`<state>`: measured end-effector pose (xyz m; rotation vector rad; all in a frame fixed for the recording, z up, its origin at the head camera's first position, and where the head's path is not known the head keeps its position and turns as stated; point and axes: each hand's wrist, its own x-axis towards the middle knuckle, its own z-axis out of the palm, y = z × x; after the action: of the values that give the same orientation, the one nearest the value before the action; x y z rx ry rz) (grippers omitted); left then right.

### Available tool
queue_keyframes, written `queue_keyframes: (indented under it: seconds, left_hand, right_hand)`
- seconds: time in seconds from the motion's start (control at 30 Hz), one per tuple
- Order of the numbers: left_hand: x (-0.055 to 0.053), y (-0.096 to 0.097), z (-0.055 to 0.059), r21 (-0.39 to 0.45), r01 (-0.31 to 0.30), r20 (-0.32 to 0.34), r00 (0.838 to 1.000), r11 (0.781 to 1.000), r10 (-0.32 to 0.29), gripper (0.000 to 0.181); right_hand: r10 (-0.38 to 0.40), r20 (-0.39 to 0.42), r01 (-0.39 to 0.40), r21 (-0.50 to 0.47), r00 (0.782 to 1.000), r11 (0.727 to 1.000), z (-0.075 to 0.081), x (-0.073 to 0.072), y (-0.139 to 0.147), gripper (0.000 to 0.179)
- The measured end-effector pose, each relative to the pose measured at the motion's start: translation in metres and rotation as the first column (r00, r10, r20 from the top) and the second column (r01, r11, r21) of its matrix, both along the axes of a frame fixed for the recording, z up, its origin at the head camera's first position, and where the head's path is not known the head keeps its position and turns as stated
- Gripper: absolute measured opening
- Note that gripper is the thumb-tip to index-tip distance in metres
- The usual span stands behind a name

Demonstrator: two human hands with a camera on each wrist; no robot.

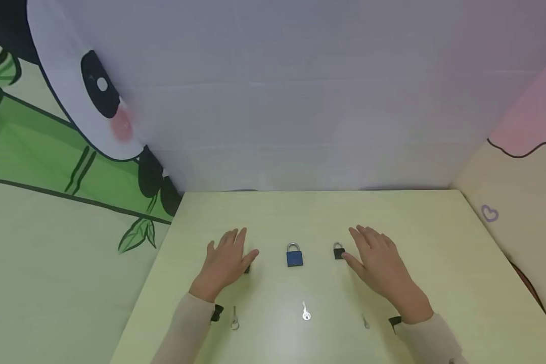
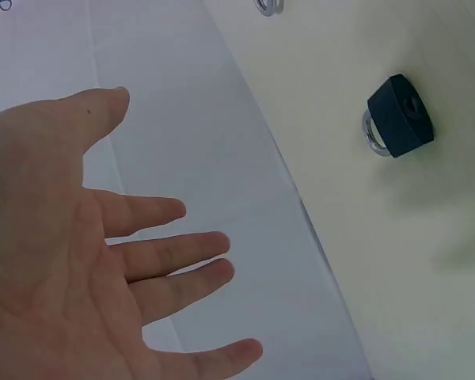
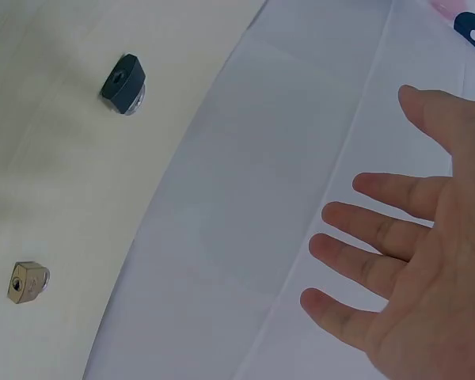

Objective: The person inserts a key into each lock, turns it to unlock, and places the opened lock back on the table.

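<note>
Pale tabletop. Above it, the left hand and right hand, both empty, fingers extended and apart. Between them lies the blue padlock, shackle pointing away from the wearer; a smaller dark padlock lies nearest the right thumb. Nearer the wearer, in a row: left key, silver middle key, small right key.

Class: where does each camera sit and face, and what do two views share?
Head: on the head, facing forward-down at the table; left hand, right hand, sleeves show.
Left wrist: on that wrist, facing a dark padlock; left palm shows.
Right wrist: on that wrist, facing two padlocks; right palm shows.
Shared: left hand, in head and left wrist.
</note>
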<state>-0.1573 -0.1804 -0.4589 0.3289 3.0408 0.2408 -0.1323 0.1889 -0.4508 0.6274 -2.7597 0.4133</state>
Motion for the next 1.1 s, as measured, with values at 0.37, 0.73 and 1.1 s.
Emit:
queue_keyframes:
  seconds: [0.37,0.73,1.1]
  left_hand:
    - [-0.012,-0.013,-0.036,-0.061,-0.061,0.144,0.987,0.996,0.069,0.057]
    - [-0.022,-0.009,-0.057,-0.066,-0.128,0.214,0.967,0.99,0.139,0.049]
    - [-0.027,-0.005,-0.059,-0.064,-0.183,0.19,0.963,0.981,0.192,0.048]
  right_hand:
    - [-0.002,0.017,0.002,0.046,1.0,0.999,-0.003,0.003,-0.012,0.062]
    - [-0.007,0.013,0.006,0.044,1.0,0.999,-0.007,0.004,-0.01,0.059]
    - [0.045,-0.032,-0.045,0.011,0.998,0.999,-0.012,0.002,-0.014,0.049]
